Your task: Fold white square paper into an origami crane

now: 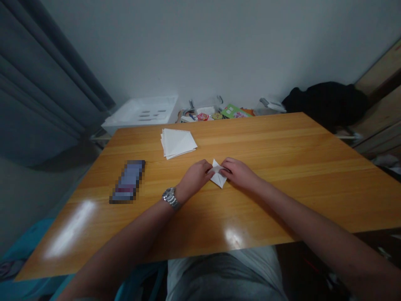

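A small piece of folded white paper (219, 179) lies near the middle of the wooden table (282, 154), with one corner pointing away from me and one toward me. My left hand (198, 175) pinches its left side, fingers closed on the edge. On the opposite side my right hand (239, 172) grips the right edge with thumb and fingers. Creases run across the paper between the two hands. My fingers cover its left and right corners. A silver watch (171, 197) is on my left wrist.
Loose white sheets (178, 143) lie stacked behind my left hand. A pixelated phone (129, 182) rests at the left. Beyond the far edge stand a white plastic tray (147, 109), a green booklet (234, 111) and small clutter. A black cloth heap (326, 102) sits at the right.
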{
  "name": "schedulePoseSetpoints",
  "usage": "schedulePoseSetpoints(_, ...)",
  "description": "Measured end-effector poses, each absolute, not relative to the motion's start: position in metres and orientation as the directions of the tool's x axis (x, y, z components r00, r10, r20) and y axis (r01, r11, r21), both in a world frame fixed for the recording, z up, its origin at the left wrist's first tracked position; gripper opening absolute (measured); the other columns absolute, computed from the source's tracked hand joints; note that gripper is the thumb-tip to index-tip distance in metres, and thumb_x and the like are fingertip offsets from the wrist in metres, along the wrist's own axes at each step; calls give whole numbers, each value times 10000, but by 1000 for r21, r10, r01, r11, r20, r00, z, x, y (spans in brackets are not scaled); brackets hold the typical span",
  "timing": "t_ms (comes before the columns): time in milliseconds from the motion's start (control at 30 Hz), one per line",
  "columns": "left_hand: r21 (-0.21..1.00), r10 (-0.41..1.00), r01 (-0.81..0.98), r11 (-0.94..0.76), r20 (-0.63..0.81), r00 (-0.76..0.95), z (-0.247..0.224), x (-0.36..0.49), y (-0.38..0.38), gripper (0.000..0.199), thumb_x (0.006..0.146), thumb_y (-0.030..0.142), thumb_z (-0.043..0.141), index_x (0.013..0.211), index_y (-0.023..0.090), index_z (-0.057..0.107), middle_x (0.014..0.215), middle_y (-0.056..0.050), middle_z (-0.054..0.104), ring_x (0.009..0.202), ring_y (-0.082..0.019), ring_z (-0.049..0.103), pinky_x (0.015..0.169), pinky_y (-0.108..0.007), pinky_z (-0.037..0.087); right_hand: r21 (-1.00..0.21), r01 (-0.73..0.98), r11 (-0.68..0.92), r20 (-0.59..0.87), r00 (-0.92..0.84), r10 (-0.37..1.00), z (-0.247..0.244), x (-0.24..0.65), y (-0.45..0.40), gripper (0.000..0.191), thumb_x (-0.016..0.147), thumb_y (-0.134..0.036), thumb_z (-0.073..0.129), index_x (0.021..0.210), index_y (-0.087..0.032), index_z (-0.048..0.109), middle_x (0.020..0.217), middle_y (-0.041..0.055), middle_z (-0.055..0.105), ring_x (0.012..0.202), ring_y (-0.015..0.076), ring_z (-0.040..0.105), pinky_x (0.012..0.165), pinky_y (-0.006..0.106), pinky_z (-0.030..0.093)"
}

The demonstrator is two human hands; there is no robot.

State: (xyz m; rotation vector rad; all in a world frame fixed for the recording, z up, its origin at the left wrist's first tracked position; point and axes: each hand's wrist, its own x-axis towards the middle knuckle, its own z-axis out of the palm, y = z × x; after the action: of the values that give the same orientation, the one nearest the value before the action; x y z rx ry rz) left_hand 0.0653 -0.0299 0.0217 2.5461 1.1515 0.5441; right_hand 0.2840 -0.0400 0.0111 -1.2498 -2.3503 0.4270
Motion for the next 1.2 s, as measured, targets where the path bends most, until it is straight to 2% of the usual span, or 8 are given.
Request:
schedulePoseSetpoints(233,411,810,724,-555,70,582,33,72,-15,161,886,232,597,847,143,725,791,-84,695,684,-199,613,670,-308,446,-396,808,436,51,-455,889,21,278,-25,149,927,-228,603,846,-150,700,881,101,661,793,204,594,703,293,395)
schedulePoseSetpoints(433,431,837,757,-491,-6,547,48,77,-9,194,846,201,635,1024,150,692,911,-82,738,765,-197,660,676,-277,443,-368,850,376,-37,-417,908,32,273,-22,146,893,-224,613,977,-143,700,976,106,728,852,215,647,694,275,383)
schedulePoseSetpoints(533,388,844,796,-466,-75,531,52,81,-2,231,834,207,669,1059,152,669,966,-91,738,821,-208,674,678,-273,440,-386,869,308,-94,-370,924,37,270,-18,214,860,-230,659,1063,-162,661,1050,95,737,898,216,664,690,263,395)
schedulePoseSetpoints(700,335,823,812,-478,-152,547,56,89,12,255,788,216,720,1031,153,680,993,-99,736,828,-222,673,675,-276,436,-343,919,195,-223,-282,933,43,264,-4,420,794,-280,755,1170,-168,603,1122,113,729,952,244,677,679,265,425)
schedulePoseSetpoints(867,339,823,803,-489,-124,554,60,95,23,277,833,266,687,1078,139,667,997,-104,724,833,-219,664,690,-278,446,-306,931,199,-277,-287,917,53,258,6,514,749,-277,797,1209,-149,606,1145,141,726,963,278,687,702,291,454)
schedulePoseSetpoints(1000,389,747,693,-606,-20,665,50,93,35,307,802,212,715,1100,161,667,1042,-79,704,899,-202,647,755,-268,465,-296,918,263,-268,-344,900,58,255,7,583,737,-245,798,1278,-181,592,1156,115,731,978,276,691,741,296,468)
schedulePoseSetpoints(1100,382,699,642,-665,16,715,41,88,43,273,811,213,702,1080,171,688,1038,-74,688,932,-206,639,801,-280,469,-243,930,275,-262,-336,905,58,254,3,528,759,-306,775,1241,-164,613,1130,133,737,953,294,697,717,317,470)
schedulePoseSetpoints(1200,323,672,641,-696,-23,740,41,82,43,188,814,224,693,995,181,722,1034,-76,675,939,-210,636,805,-281,461,-199,947,251,-266,-299,916,60,254,-2,462,771,-351,747,1166,-134,645,1076,167,741,925,316,699,677,331,461)
